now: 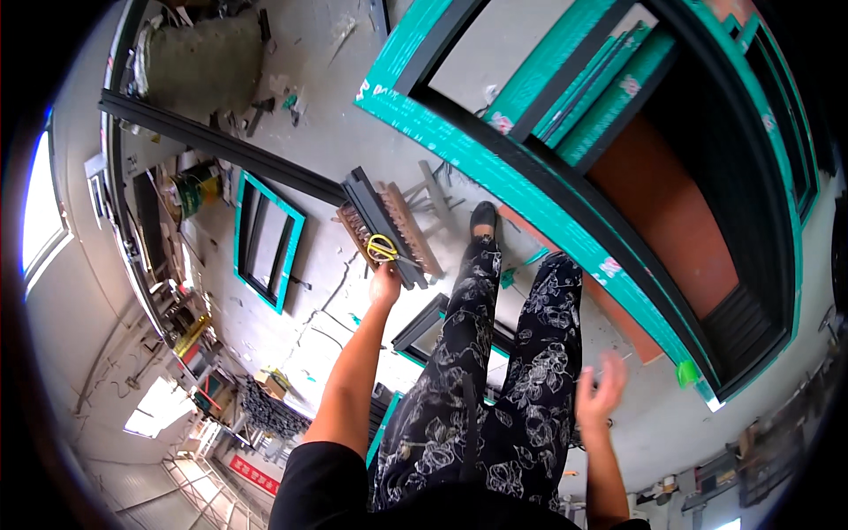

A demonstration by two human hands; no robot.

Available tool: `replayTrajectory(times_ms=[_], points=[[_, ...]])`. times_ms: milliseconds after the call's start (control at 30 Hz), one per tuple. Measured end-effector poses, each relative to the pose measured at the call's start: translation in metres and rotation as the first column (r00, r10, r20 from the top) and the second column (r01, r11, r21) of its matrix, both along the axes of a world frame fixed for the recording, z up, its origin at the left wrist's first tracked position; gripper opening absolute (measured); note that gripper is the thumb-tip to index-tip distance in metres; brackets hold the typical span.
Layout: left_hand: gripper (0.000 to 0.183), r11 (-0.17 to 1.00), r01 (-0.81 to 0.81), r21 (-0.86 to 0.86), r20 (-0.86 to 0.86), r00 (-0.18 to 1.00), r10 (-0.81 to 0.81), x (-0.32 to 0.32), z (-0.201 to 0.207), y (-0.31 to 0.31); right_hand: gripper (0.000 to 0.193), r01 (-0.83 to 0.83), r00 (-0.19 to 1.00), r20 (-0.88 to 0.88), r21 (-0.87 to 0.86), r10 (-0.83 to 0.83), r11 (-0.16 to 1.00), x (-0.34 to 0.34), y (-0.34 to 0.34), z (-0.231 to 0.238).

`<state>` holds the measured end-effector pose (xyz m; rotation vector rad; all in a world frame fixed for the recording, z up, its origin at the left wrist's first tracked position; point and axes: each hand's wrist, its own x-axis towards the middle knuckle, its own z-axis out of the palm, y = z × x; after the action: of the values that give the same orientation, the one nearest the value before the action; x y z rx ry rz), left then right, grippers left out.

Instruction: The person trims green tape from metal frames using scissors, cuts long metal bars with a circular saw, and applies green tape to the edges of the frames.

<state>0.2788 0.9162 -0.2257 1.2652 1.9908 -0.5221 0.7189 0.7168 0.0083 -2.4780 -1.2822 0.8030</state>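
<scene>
My left hand reaches out to a brown slatted stool, its fingers closed at a pair of yellow-handled scissors. The scissors are over dark grey profile bars that lie across the stool, their blades toward the bars' near end. My right hand hangs beside my right leg, fingers apart and slightly blurred, with nothing in it. It is nearest to a large green-taped, dark frame with a curved side, which stands to the right.
A small green-edged frame lies on the floor at the left. One long dark bar runs from the stool to the far left. A stuffed sack sits at the upper left. Another dark frame lies by my legs, and a brown board under the large frame.
</scene>
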Motion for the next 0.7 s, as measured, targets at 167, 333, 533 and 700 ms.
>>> replayTrajectory(times_ms=[167, 333, 533, 700], points=[[0.014, 0.588, 0.804, 0.089, -0.307, 0.584, -0.752, -0.013, -0.068, 0.027, 0.03, -0.036, 0.879, -0.475, -0.138, -0.034, 0.99, -0.118, 0.041, -0.029], [0.025, 0.186, 0.933, 0.308, -0.325, 0.287, -0.901, -0.038, -0.104, 0.037, 0.027, 0.024, 0.852, -0.501, -0.253, -0.152, 0.967, -0.136, 0.057, -0.052], [0.016, 0.208, 0.959, 0.193, -0.155, 0.24, -0.958, -0.083, -0.103, 0.05, 0.021, 0.033, 0.9, -0.416, -0.24, -0.133, 0.97, -0.12, 0.072, -0.084], [0.014, 0.56, 0.828, 0.034, -0.136, 0.559, -0.818, -0.065, -0.043, 0.052, 0.019, 0.082, 0.872, -0.47, -0.132, -0.136, 0.988, -0.122, 0.095, -0.065]])
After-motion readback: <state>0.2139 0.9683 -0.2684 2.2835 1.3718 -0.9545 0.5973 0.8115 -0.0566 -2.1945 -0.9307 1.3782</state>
